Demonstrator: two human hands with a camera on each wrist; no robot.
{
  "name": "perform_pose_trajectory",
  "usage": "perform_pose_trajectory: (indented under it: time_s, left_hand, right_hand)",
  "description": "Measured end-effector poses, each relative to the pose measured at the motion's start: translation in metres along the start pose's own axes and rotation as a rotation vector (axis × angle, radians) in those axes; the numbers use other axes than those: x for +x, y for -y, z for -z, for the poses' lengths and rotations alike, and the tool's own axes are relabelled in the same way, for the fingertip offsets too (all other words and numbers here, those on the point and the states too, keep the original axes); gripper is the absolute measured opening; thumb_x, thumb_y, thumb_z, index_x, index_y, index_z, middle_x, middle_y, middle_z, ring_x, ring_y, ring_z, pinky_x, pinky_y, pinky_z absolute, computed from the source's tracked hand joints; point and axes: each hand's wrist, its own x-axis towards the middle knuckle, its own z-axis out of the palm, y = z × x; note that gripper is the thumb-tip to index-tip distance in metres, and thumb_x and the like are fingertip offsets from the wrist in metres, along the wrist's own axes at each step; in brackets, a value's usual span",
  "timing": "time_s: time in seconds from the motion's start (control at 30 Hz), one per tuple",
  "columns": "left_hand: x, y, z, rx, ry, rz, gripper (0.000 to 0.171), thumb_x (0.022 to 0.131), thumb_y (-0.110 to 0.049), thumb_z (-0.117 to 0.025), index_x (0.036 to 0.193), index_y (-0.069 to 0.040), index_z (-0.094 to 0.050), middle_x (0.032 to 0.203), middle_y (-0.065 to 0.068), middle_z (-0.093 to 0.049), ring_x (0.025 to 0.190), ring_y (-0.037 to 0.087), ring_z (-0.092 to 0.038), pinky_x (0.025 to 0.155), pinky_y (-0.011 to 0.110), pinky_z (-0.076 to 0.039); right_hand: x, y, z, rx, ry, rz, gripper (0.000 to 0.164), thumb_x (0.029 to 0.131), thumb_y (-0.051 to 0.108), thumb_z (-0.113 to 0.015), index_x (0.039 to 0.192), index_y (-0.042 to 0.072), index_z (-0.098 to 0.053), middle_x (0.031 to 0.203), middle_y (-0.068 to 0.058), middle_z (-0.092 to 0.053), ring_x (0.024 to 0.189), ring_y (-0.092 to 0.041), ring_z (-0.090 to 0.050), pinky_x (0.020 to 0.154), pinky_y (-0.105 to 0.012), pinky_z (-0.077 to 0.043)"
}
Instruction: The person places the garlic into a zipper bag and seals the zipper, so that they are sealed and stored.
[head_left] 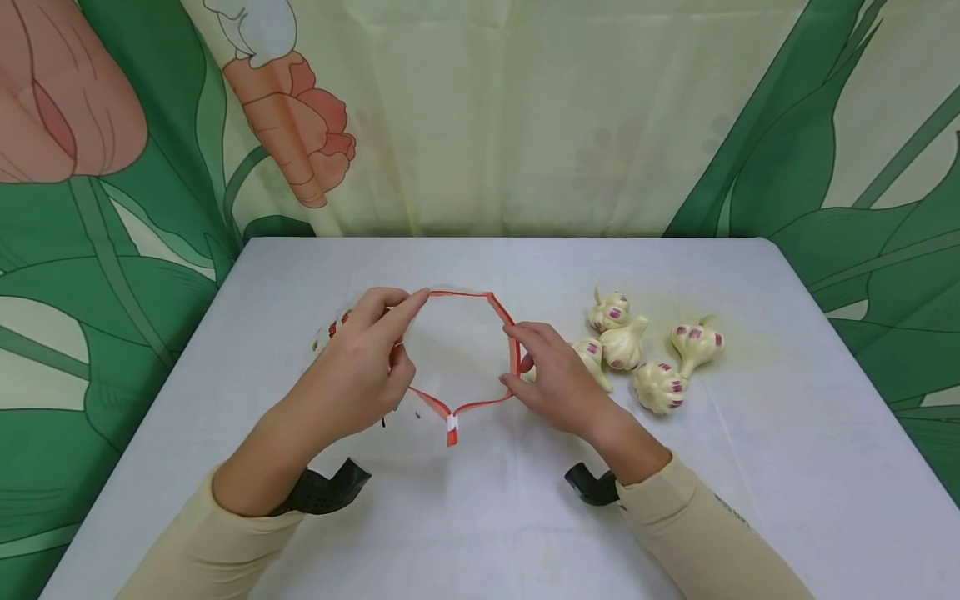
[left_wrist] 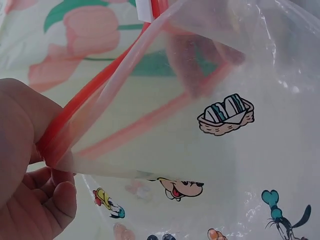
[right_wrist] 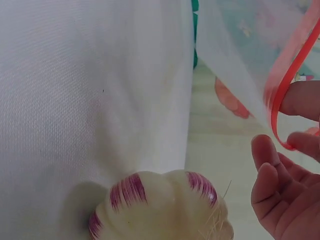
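Observation:
A clear plastic zip bag (head_left: pixel 502 312) with a red-orange zip strip and a white slider (head_left: pixel 452 423) is held up with its mouth spread wide. Cartoon prints, among them a basket (left_wrist: pixel 226 115), show on its film in the left wrist view. My left hand (head_left: pixel 363 358) pinches the left side of the mouth. On the opposite side, my right hand (head_left: pixel 558 379) holds the strip with its fingertips. Several garlic bulbs (head_left: pixel 658 387) lie on the table just beyond and right of the right hand. One bulb (right_wrist: pixel 160 207) appears close up in the right wrist view.
A white cloth covers the table (head_left: pixel 495 517). Behind it hangs a curtain (head_left: pixel 525 117) printed with flowers, leaves and a carrot. A black wrist mount (head_left: pixel 330 487) sits under the left wrist, another (head_left: pixel 592 485) by the right.

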Motion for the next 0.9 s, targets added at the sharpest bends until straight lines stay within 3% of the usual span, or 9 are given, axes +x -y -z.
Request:
perform_pose_trajectory:
  time_s: [0.23,0.47,0.63,0.7,0.9]
  left_hand:
    - [0.002,-0.001,-0.005,-0.002,-0.005,0.006,0.059,0.082,0.013,-0.053,0.14,0.007,-0.052,0.121,0.018,-0.052,0.085,0.02,-0.055,0.064,0.031,-0.048]
    - [0.004,-0.001,-0.011,-0.011,0.018,0.023,0.059,0.082,0.013,-0.053,0.141,0.006,-0.051,0.122,0.017,-0.051,0.08,0.019,-0.054,0.061,0.03,-0.047]
    - [0.005,0.001,-0.016,-0.014,0.039,0.036,0.06,0.083,0.012,-0.053,0.143,0.006,-0.05,0.124,0.017,-0.05,0.08,0.018,-0.054,0.061,0.029,-0.047]
    - [0.005,0.001,-0.017,-0.018,0.046,0.043,0.06,0.083,0.012,-0.054,0.143,0.006,-0.049,0.125,0.017,-0.049,0.082,0.019,-0.054,0.061,0.029,-0.047]
    - [0.007,0.002,-0.022,-0.026,0.069,0.074,0.06,0.085,0.01,-0.056,0.144,0.005,-0.049,0.127,0.017,-0.048,0.079,0.018,-0.053,0.056,0.027,-0.046]
  right_hand:
    - [-0.004,-0.002,0.005,0.009,-0.011,-0.001,0.054,0.087,0.013,-0.077,0.137,0.003,-0.059,0.138,-0.015,-0.051,0.094,-0.022,-0.064,0.074,-0.034,-0.052]
    - [-0.015,-0.008,0.025,-0.03,-0.027,-0.046,0.055,0.086,0.013,-0.078,0.136,0.002,-0.059,0.137,-0.014,-0.053,0.097,-0.026,-0.065,0.077,-0.04,-0.054]
    - [-0.027,-0.014,0.037,-0.081,0.033,-0.109,0.052,0.087,0.017,-0.076,0.135,0.002,-0.06,0.135,-0.013,-0.056,0.101,-0.027,-0.065,0.086,-0.045,-0.053]
    - [-0.033,-0.016,0.038,-0.112,0.07,-0.123,0.051,0.088,0.019,-0.075,0.135,0.003,-0.061,0.135,-0.012,-0.057,0.109,-0.029,-0.063,0.092,-0.048,-0.051]
    - [-0.043,-0.018,0.037,-0.231,0.131,-0.089,0.044,0.088,0.019,-0.076,0.129,0.003,-0.066,0.129,-0.013,-0.062,0.122,-0.037,-0.056,0.1,-0.052,-0.044]
